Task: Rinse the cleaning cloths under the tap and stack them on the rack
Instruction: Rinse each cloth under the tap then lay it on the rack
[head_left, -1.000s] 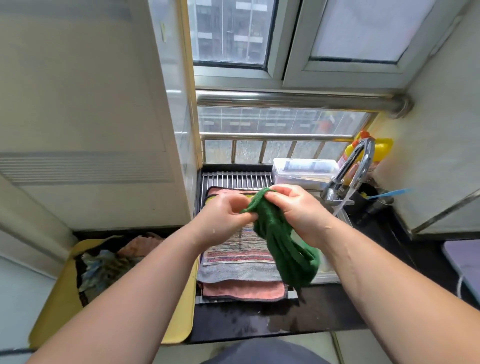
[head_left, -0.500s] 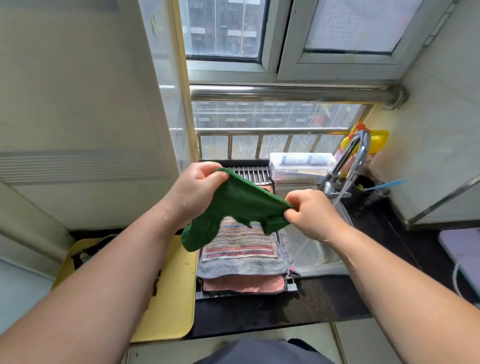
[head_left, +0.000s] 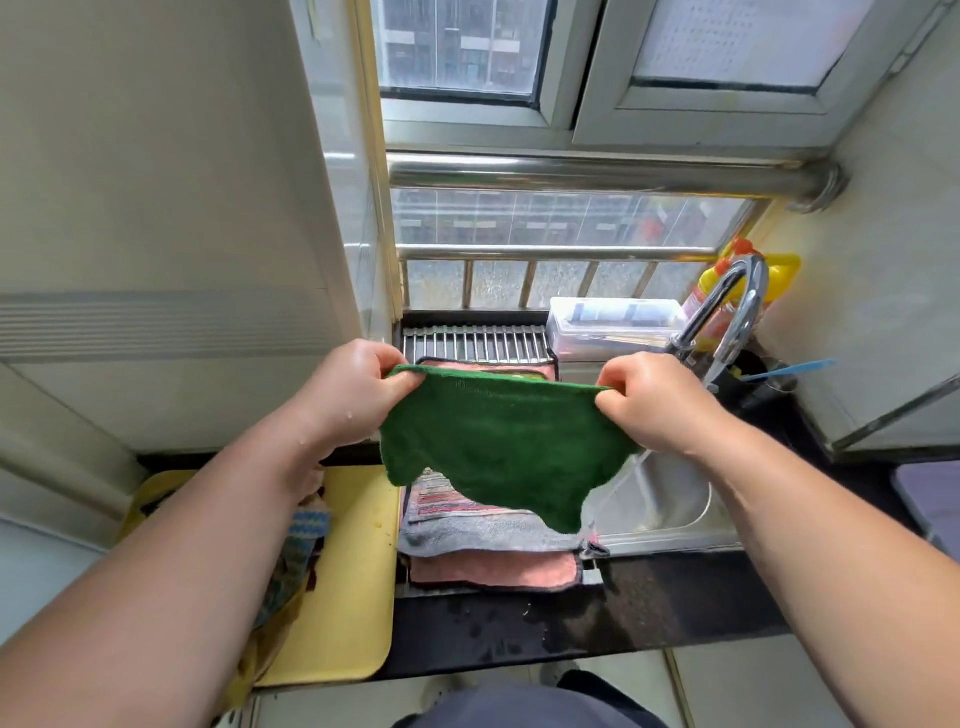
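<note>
Green cloth (head_left: 501, 441) is held spread above the stacked cloths (head_left: 488, 538) on the rack (head_left: 475, 344), its top corners pinched by the fingers of the left hand (head_left: 353, 397) and right hand (head_left: 657, 402). It should be lowered flat, with its edges aligned to the pile.

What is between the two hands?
The green cloth, seen in the head view: the left hand pinches one top corner, the right hand the other, and it hangs spread above the cloths stacked on the rack.
</note>
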